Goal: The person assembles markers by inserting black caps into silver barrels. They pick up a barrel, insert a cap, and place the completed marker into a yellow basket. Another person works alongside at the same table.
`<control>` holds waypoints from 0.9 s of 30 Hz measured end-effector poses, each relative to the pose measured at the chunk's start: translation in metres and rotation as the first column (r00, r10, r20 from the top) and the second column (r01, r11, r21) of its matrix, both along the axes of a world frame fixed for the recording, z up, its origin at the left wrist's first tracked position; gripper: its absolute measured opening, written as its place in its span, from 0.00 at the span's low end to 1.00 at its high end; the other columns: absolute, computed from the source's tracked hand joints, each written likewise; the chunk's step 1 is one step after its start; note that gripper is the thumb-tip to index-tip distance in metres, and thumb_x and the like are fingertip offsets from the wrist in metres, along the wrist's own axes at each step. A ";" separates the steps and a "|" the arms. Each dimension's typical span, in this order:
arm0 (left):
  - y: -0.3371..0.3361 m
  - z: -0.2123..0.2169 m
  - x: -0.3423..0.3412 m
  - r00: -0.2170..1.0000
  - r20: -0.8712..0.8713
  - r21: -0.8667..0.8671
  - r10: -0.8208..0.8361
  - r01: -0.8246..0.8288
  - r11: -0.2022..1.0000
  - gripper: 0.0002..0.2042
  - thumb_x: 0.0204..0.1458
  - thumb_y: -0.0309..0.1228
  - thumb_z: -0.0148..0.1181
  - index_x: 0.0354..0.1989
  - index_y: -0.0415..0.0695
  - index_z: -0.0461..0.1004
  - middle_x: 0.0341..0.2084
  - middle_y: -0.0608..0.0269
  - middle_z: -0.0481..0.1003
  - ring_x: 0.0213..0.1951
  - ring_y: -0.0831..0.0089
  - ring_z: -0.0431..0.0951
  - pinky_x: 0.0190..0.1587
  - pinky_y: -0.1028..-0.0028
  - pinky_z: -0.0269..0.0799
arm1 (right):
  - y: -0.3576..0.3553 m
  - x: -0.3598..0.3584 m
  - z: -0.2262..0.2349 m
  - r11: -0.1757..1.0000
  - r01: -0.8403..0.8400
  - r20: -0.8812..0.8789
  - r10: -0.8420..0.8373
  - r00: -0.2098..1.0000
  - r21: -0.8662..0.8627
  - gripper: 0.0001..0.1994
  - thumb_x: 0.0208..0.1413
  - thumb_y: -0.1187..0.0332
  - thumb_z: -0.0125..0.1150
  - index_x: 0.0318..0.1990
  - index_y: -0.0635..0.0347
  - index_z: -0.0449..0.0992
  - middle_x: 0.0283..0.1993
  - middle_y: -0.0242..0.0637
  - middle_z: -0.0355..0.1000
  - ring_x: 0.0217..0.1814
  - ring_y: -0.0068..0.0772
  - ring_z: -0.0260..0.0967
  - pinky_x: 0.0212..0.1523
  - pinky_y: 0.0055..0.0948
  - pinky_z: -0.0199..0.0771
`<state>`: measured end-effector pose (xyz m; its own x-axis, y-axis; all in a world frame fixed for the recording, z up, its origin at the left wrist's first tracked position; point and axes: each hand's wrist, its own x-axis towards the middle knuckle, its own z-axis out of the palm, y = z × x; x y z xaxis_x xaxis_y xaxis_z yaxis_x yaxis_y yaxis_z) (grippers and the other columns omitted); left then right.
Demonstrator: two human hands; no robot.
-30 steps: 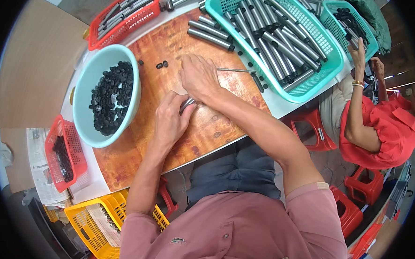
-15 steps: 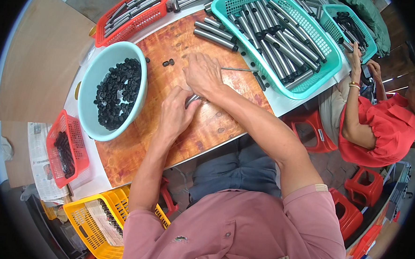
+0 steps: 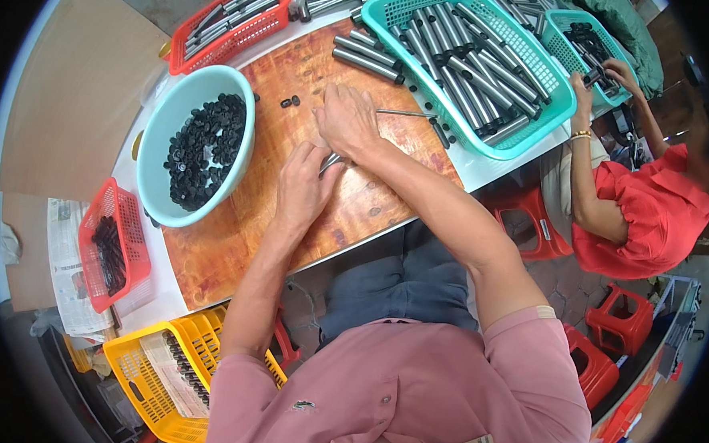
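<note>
My left hand (image 3: 302,183) is closed around a short silver metal tube (image 3: 331,162), most of it hidden by my fingers and right wrist. Just beyond it, my right hand (image 3: 348,118) is bent over with its fingers curled down against the left fingers; what they grip is hidden. Both hands rest low over a wooden board (image 3: 274,149). A thin metal rod (image 3: 404,113) lies to the right of my right hand. Two small black plugs (image 3: 290,102) sit left of that hand.
A pale blue basin (image 3: 246,148) of black plugs stands left. Metal tubes fill a teal basket (image 3: 565,112) at the back right. Red baskets (image 3: 281,17) and a yellow crate (image 3: 134,378) are around. A person in red (image 3: 640,208) works at right, handling tubes.
My hands stay pressed together in nearly the same place. The view has shifted slightly. The person at right has moved both hands over the small teal basket.
</note>
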<state>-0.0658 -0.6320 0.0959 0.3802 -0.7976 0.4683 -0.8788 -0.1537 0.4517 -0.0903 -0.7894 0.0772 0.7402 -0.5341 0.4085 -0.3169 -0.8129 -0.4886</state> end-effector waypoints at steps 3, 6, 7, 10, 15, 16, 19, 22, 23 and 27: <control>0.000 0.002 0.003 0.999 -0.038 0.022 0.004 -0.003 1.000 0.11 0.48 0.28 0.71 0.38 0.38 0.78 0.31 0.51 0.74 0.35 0.51 0.77 0.39 0.59 0.74 | -0.001 -0.001 0.002 0.999 0.005 0.045 -0.007 0.999 0.034 0.15 0.57 0.60 0.63 0.44 0.63 0.73 0.43 0.50 0.77 0.49 0.51 0.74 0.50 0.49 0.66; 0.000 0.000 0.002 0.999 -0.042 0.026 -0.004 0.005 1.000 0.12 0.48 0.28 0.72 0.38 0.38 0.78 0.32 0.51 0.73 0.35 0.51 0.77 0.39 0.58 0.74 | -0.002 -0.006 -0.001 0.999 0.014 0.042 -0.016 0.999 0.047 0.14 0.57 0.61 0.64 0.43 0.62 0.74 0.43 0.50 0.77 0.48 0.51 0.74 0.50 0.50 0.65; 0.000 -0.001 0.002 0.999 -0.037 0.018 -0.012 0.012 1.000 0.12 0.48 0.28 0.72 0.38 0.38 0.78 0.32 0.52 0.73 0.35 0.51 0.77 0.39 0.58 0.74 | -0.001 -0.008 -0.002 0.999 0.018 0.058 -0.021 0.998 0.048 0.14 0.57 0.61 0.63 0.42 0.63 0.73 0.42 0.50 0.76 0.48 0.51 0.73 0.49 0.50 0.65; 0.003 -0.005 0.002 0.998 -0.054 0.052 -0.015 0.018 0.998 0.12 0.48 0.27 0.72 0.38 0.38 0.78 0.31 0.52 0.73 0.35 0.51 0.77 0.38 0.58 0.74 | 0.004 -0.011 -0.002 0.999 0.017 0.090 -0.022 0.996 0.047 0.13 0.57 0.62 0.62 0.39 0.63 0.73 0.40 0.50 0.76 0.47 0.52 0.73 0.47 0.51 0.63; -0.002 -0.001 -0.004 0.999 -0.031 0.045 -0.042 0.043 0.998 0.11 0.49 0.26 0.71 0.37 0.37 0.77 0.31 0.51 0.72 0.34 0.51 0.76 0.37 0.58 0.73 | -0.001 -0.011 -0.003 0.997 0.065 0.090 -0.062 0.994 -0.031 0.12 0.57 0.62 0.62 0.39 0.63 0.73 0.39 0.50 0.76 0.46 0.52 0.73 0.46 0.48 0.62; -0.006 0.000 -0.005 0.999 -0.018 0.027 -0.051 0.051 0.998 0.10 0.48 0.26 0.71 0.36 0.37 0.77 0.30 0.51 0.72 0.33 0.51 0.76 0.37 0.59 0.72 | -0.003 -0.012 0.001 0.998 0.063 0.048 -0.062 0.997 -0.018 0.12 0.57 0.62 0.61 0.39 0.63 0.74 0.39 0.50 0.76 0.46 0.53 0.73 0.47 0.50 0.63; -0.003 0.001 -0.004 0.999 0.030 0.042 -0.041 0.040 0.998 0.11 0.49 0.26 0.71 0.37 0.38 0.77 0.30 0.51 0.72 0.34 0.50 0.75 0.37 0.59 0.72 | 0.000 -0.009 -0.005 0.998 0.058 0.006 -0.058 0.998 -0.024 0.10 0.52 0.68 0.56 0.40 0.62 0.74 0.40 0.50 0.76 0.47 0.51 0.73 0.48 0.47 0.65; 0.001 0.004 0.002 0.999 -0.053 0.077 0.007 -0.003 0.997 0.12 0.49 0.29 0.71 0.39 0.37 0.79 0.31 0.50 0.74 0.35 0.51 0.77 0.38 0.60 0.73 | -0.002 0.001 -0.010 0.985 0.033 0.116 -0.053 0.992 0.169 0.12 0.59 0.61 0.57 0.41 0.61 0.74 0.41 0.48 0.77 0.48 0.51 0.73 0.51 0.49 0.65; 0.001 0.007 0.004 0.993 -0.119 0.090 0.021 -0.010 0.996 0.12 0.50 0.30 0.71 0.40 0.36 0.79 0.31 0.50 0.76 0.35 0.51 0.78 0.38 0.60 0.74 | -0.004 0.004 -0.007 0.967 0.009 0.158 -0.051 0.986 0.256 0.13 0.61 0.60 0.57 0.41 0.61 0.74 0.42 0.47 0.77 0.48 0.51 0.73 0.52 0.50 0.66; -0.011 0.005 0.027 0.888 -0.436 0.128 0.145 -0.099 0.987 0.14 0.54 0.34 0.70 0.40 0.34 0.80 0.30 0.53 0.80 0.31 0.59 0.81 0.37 0.63 0.75 | -0.014 -0.010 -0.003 0.882 -0.067 0.361 -0.120 0.925 0.466 0.12 0.64 0.61 0.55 0.37 0.61 0.74 0.39 0.47 0.76 0.45 0.54 0.73 0.47 0.49 0.70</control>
<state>-0.0390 -0.6429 0.1014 0.6268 -0.7647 0.1495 -0.5626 -0.3113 0.7659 -0.1004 -0.8038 0.0742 0.5677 -0.7461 0.3478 -0.0558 -0.4564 -0.8880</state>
